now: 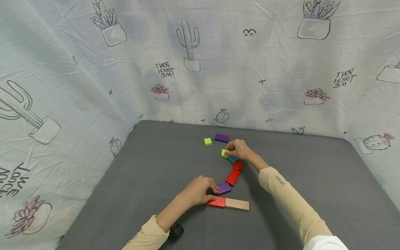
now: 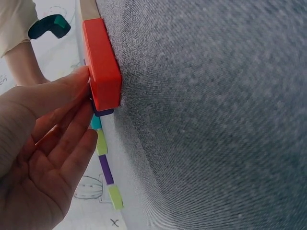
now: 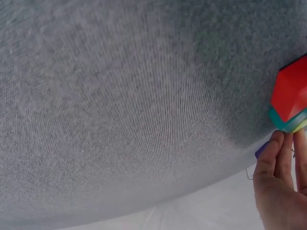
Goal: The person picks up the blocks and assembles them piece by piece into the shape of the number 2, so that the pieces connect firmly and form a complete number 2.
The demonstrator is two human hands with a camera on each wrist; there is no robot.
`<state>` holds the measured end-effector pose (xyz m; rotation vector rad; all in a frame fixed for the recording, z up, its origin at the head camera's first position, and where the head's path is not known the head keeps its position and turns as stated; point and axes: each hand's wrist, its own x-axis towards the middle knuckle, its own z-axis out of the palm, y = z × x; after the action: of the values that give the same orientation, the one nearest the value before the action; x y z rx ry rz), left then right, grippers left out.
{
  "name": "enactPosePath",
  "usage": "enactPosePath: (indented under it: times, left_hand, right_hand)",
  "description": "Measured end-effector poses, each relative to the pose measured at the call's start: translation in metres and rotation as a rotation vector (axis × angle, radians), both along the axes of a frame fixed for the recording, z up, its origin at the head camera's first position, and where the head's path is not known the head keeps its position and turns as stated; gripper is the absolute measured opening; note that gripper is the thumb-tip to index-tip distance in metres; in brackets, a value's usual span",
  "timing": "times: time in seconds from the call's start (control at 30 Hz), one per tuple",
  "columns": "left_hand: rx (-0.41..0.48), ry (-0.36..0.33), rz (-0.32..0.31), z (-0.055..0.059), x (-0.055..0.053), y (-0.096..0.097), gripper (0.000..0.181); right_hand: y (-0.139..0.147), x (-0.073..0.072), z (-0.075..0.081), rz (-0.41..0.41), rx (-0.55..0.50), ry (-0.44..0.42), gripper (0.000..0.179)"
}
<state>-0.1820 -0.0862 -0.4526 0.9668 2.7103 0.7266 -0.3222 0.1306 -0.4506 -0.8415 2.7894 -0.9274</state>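
A curving line of flat coloured blocks lies on the grey cloth. My left hand (image 1: pixel 197 191) is at its near end; the thumb touches the red block (image 1: pixel 219 202), and the fingertips rest at the purple block (image 1: pixel 223 188) just behind. In the left wrist view the red block (image 2: pixel 103 67) stands out beside the thumb, with the fingers fairly straight. Farther off, my right hand (image 1: pixel 240 150) pinches a lime-green block (image 1: pixel 223 153) beside the teal block (image 1: pixel 233 159). In the right wrist view its fingertips partly hide that lime-green block (image 3: pixel 300 125).
A plain wooden block (image 1: pixel 237 204) abuts the near red one. Two more red blocks, one long (image 1: pixel 233 177) and one short (image 1: pixel 238 165), continue the curve. Beyond are a purple block (image 1: pixel 222 138) and a second lime-green block (image 1: pixel 207 141). A patterned curtain (image 1: pixel 218 86) hangs behind.
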Motion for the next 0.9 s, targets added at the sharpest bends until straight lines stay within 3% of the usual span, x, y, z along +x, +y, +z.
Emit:
enactPosePath:
  times: [0.73,0.9]
  left_hand:
    - [0.014,0.014,-0.002,-0.0063,0.0022,-0.0031,0.014]
    - [0.024,0.021,-0.011,-0.0076,0.0040,-0.0039,0.015]
  right_hand:
    - [0.0001,0.0043,-0.0008,0.000,0.023,-0.020,0.017]
    - [0.0001,0.0006,0.0012,-0.089,-0.047,0.061,0.020]
